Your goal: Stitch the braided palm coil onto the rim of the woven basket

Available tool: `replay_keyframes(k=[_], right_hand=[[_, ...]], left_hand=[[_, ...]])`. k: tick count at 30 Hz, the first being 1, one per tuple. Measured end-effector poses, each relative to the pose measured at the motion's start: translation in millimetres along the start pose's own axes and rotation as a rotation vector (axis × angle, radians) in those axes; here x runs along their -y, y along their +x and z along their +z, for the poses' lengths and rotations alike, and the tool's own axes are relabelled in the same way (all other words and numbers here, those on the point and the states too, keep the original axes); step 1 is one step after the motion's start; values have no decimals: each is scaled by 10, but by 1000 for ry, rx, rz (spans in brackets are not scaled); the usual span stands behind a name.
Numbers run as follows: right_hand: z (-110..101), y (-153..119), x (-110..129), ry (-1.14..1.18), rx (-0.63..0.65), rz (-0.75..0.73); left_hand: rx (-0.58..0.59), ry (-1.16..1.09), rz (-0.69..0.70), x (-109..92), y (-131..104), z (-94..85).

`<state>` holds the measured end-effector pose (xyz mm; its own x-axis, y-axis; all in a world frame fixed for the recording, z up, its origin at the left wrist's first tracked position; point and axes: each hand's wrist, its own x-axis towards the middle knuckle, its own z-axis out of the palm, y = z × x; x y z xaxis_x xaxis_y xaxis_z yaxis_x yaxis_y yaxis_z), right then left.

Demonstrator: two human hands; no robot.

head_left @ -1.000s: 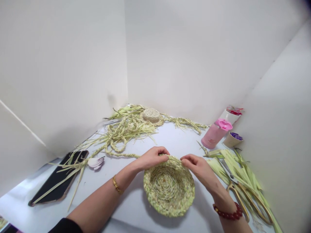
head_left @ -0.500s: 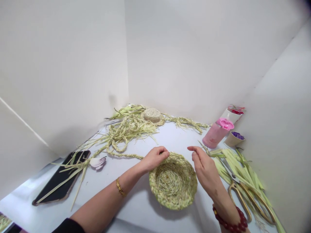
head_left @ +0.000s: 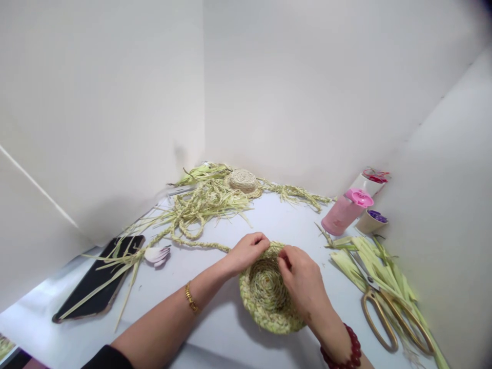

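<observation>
While the left hand (head_left: 248, 251) pinches the upper rim of the coiled, braided basket (head_left: 265, 289) between thumb and fingers, the right hand (head_left: 305, 271) curls over the basket's right side, its thumb and fingertips near the same stretch of rim; whether they close on a strand, I cannot tell. The basket sits at lower centre of the frame, mouth facing up toward the camera, below and between the two sets of fingertips. Being round, it has no long axis; the line that matters is the braid (head_left: 207, 246), which runs roughly level leftward from the left hand, the nearer one, to the heap of plaited husk (head_left: 213, 202) at upper centre-left. Gold-handled scissors (head_left: 370, 280) lie on loose husks (head_left: 342, 264) at lower right, beyond the right hand.
</observation>
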<state>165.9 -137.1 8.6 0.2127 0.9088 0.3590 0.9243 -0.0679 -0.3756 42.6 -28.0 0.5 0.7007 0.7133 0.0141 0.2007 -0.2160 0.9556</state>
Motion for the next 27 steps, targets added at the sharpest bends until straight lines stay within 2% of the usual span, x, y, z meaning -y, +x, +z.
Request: replay_keyframes(k=[12, 21, 27], right_hand=[[53, -20, 96, -20, 81, 120], [125, -5, 152, -37, 69, 196], [139, 5, 144, -6, 47, 185]], left_hand=[[-18, -30, 1, -16, -10, 17], [-74, 43, -11, 53, 5, 52], [-44, 17, 1, 51, 2, 50]])
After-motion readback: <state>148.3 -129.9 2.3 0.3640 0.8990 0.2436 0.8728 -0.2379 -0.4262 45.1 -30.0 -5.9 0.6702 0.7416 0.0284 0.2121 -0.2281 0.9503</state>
